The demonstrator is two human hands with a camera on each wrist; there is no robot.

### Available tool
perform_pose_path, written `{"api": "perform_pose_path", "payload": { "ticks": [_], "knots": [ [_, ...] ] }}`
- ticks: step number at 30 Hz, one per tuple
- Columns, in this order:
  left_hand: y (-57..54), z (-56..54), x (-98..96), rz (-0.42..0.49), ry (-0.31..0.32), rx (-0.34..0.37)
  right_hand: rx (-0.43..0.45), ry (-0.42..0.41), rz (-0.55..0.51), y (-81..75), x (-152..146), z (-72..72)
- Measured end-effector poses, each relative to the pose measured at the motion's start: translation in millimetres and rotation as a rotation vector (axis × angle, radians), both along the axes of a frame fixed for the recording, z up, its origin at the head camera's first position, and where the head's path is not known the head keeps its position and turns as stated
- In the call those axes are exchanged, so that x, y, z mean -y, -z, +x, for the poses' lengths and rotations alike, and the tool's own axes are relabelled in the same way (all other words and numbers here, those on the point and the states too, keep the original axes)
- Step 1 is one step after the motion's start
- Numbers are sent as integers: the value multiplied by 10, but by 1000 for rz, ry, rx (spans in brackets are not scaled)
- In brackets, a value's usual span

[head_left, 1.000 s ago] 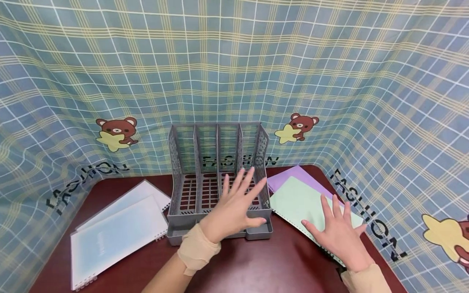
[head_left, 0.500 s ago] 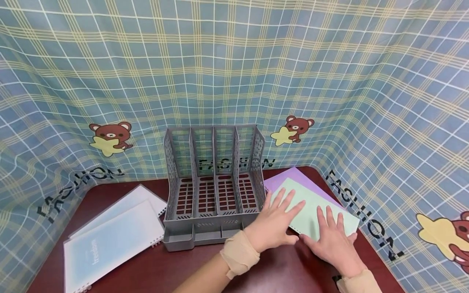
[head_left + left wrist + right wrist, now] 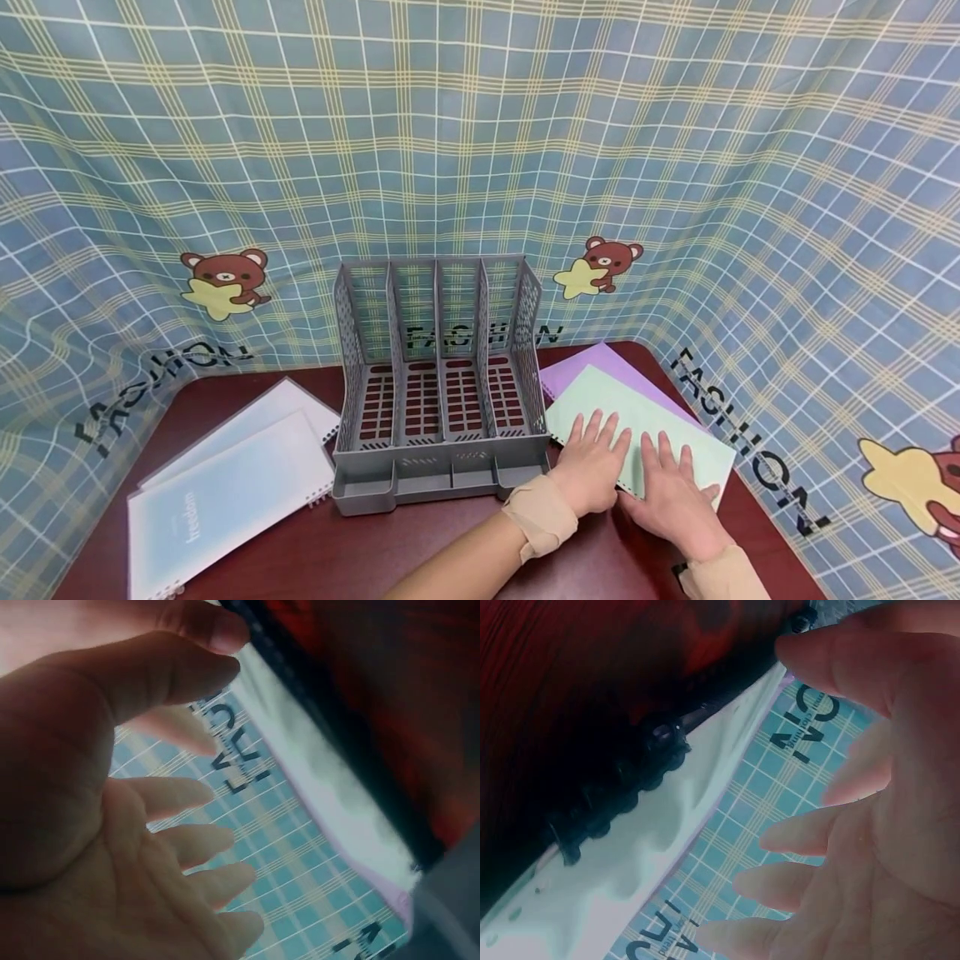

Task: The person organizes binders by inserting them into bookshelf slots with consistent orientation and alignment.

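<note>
A pale green spiral notebook (image 3: 675, 433) lies aslant on the table at the right, partly over a purple notebook (image 3: 600, 367). My left hand (image 3: 596, 467) is at its near spiral edge, fingers extended over the cover. Beside it, my right hand (image 3: 675, 496) reaches over the same notebook with straight, spread fingers. In the left wrist view, the left thumb (image 3: 187, 671) is close to the other hand's thumb. The right wrist view shows the notebook's black spiral binding (image 3: 622, 780) and the right fingers apart. Whether the fingertips touch the cover is hard to tell.
A grey file rack (image 3: 442, 450) with upright dividers and small front trays stands in the middle of the dark red table (image 3: 480, 554). Two overlapping blue-white spiral notebooks (image 3: 232, 492) lie at the left. Plaid cloth (image 3: 450, 167) hangs behind and along both sides.
My left hand has moved right, from in front of the rack to the green notebook. The right hand has shifted slightly left. The view has turned a little.
</note>
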State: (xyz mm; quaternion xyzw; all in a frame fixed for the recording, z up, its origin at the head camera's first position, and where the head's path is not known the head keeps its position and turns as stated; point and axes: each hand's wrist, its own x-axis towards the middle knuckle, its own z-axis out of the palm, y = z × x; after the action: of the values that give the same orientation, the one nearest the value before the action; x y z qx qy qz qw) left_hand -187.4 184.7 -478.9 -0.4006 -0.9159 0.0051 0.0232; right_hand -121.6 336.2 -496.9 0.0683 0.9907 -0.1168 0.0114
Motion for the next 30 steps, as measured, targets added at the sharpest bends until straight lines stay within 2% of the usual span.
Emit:
{"api": "perform_pose_path", "payload": {
  "ticks": [4, 8, 15, 19, 25, 30],
  "knots": [
    [120, -41, -85, -42, -53, 33, 5, -8, -1, 25, 9, -30],
    [250, -81, -134, -52, -79, 52, 27, 3, -7, 47, 20, -59],
    [359, -138, -159, -38, -108, 83, 55, 17, -21, 84, 11, -121],
    [397, -168, -174, -35, -108, 91, 69, -8, -18, 124, 0, -145],
    [462, -175, -199, -47, -69, 67, 42, -64, 24, 169, 12, -155],
    [462, -174, -202, -72, -44, 50, 27, -117, 41, 169, 13, -164]
  ]
}}
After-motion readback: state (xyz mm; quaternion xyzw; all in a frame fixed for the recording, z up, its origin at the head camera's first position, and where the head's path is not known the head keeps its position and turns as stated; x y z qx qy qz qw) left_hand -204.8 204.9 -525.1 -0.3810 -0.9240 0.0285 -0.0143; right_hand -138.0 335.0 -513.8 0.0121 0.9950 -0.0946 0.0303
